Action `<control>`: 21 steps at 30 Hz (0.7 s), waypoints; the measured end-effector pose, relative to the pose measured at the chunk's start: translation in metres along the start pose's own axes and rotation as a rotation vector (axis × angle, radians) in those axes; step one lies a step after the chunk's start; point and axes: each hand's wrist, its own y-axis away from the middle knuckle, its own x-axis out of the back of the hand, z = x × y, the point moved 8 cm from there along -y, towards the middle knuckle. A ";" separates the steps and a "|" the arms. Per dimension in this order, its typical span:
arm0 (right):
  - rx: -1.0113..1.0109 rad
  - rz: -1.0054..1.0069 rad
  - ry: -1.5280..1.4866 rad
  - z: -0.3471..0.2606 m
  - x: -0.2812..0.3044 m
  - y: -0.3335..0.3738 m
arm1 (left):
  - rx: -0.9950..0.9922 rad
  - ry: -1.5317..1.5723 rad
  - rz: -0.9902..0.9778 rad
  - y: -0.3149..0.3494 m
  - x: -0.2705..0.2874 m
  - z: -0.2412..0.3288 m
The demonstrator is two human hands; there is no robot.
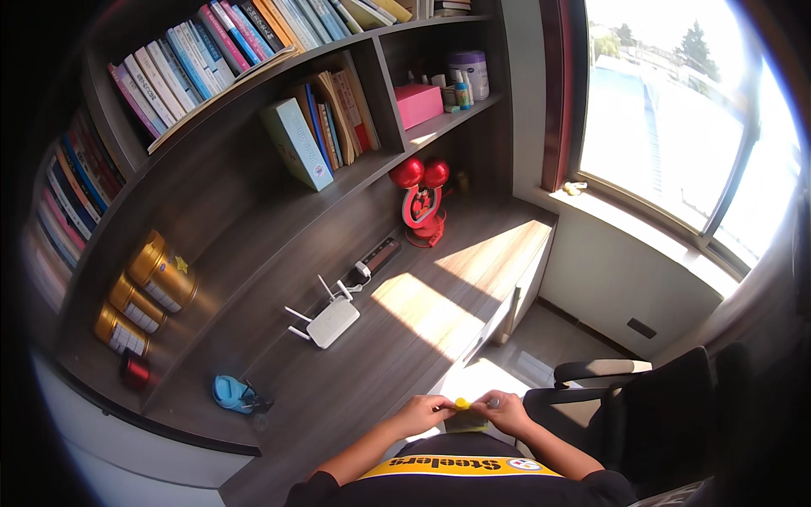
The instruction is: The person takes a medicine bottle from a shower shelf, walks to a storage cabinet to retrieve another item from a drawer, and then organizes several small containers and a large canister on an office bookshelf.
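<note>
Close in front of my body, above the lower middle of the view, my left hand (422,415) and my right hand (505,413) come together around a small object. Its bright yellow top (461,404) sits between the two sets of fingertips. Below the yellow, a dark greenish part (466,421) hangs down; its kind is too small to tell. Both hands are closed in a pinch, the left from the left side and the right from the right. A small greyish spot shows at the right fingers, unclear whether a ring or part of the object.
A wooden desk (397,338) carries a white router (333,323), a power strip (378,253), a red lamp (422,203) with round ears and a light-blue item (234,394). Gold cans (135,304) and bookshelves (194,63) stand behind. At right are a black chair (667,406) and a window (659,127).
</note>
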 end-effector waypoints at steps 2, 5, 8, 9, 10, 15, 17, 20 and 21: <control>-0.062 0.078 -0.037 0.005 0.018 0.006 | -0.028 -0.044 -0.046 -0.020 -0.003 0.005; -0.056 0.239 -0.099 0.014 0.039 0.012 | -0.068 -0.017 -0.124 -0.049 -0.011 0.002; -0.107 0.348 -0.168 0.021 0.052 0.013 | -0.151 -0.024 -0.231 -0.076 -0.019 -0.003; -0.127 0.363 -0.202 0.010 0.057 0.014 | -0.182 -0.016 -0.267 -0.082 -0.020 0.004; -0.123 0.398 -0.226 0.010 0.056 0.010 | -0.212 -0.007 -0.302 -0.088 -0.020 0.007; -0.100 0.533 -0.192 -0.010 0.053 -0.006 | -0.172 0.041 -0.465 -0.111 -0.009 0.000; -0.077 0.529 -0.172 -0.020 0.044 -0.023 | -0.202 0.007 -0.426 -0.131 -0.011 -0.045; -0.101 0.531 -0.175 -0.028 0.031 -0.045 | -0.256 0.026 -0.406 -0.143 0.002 -0.085; -0.089 0.540 -0.183 -0.029 0.028 -0.049 | -0.268 0.045 -0.443 -0.143 0.009 -0.084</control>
